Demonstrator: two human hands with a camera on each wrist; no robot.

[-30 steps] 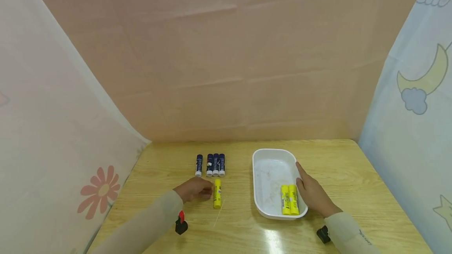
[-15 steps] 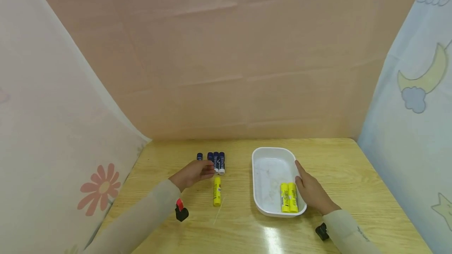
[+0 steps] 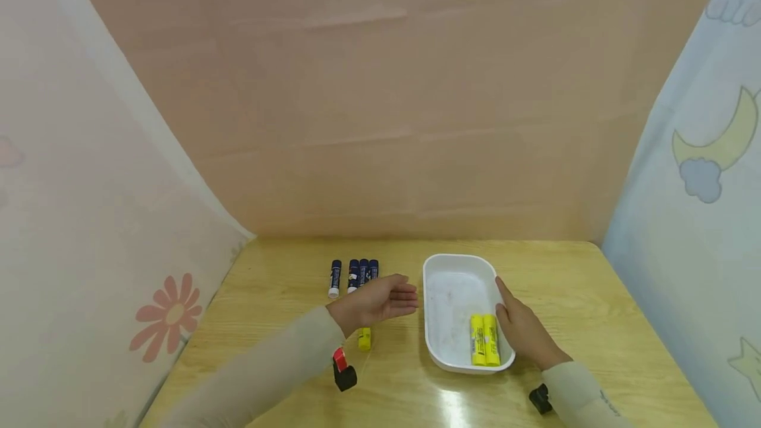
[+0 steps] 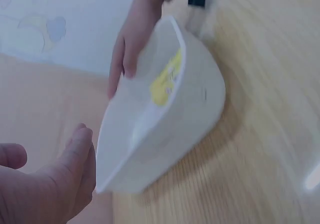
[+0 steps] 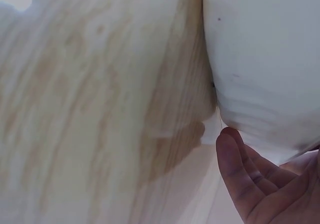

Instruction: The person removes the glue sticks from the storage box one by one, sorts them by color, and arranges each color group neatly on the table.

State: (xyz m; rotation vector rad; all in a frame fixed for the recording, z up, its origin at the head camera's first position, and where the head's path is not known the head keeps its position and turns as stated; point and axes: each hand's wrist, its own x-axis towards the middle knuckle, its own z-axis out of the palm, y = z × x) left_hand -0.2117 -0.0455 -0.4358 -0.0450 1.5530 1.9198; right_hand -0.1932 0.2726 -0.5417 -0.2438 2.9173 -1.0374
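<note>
My left hand [image 3: 380, 301] is just left of the white plastic tray [image 3: 429, 329], its fingers extended and holding nothing. In the left wrist view, the left hand's fingers [image 4: 75, 156] are beside the tray's near corner; I cannot tell if they touch it. My right hand [image 3: 526, 329] grips the tray's right rim, thumb on the inner side and fingers along the outer wall [image 5: 265, 73]. Inside the tray, two yellow glue sticks [image 3: 484, 341] lie side by side. Another yellow glue stick [image 3: 364, 339] is on the table, mostly hidden by my left hand.
Several dark blue glue sticks with white ends [image 3: 354, 274] lie in a row at the back, one blue stick [image 3: 335, 278] slightly apart on the left. The wooden table [image 3: 553, 269] is bounded by a plain backdrop [image 3: 416, 150] and patterned side sheets [image 3: 684, 249].
My left hand has moved away from the yellow stick, first up over the blue sticks, then right toward the tray. My right hand has stayed on the rim; the tray has barely moved.
</note>
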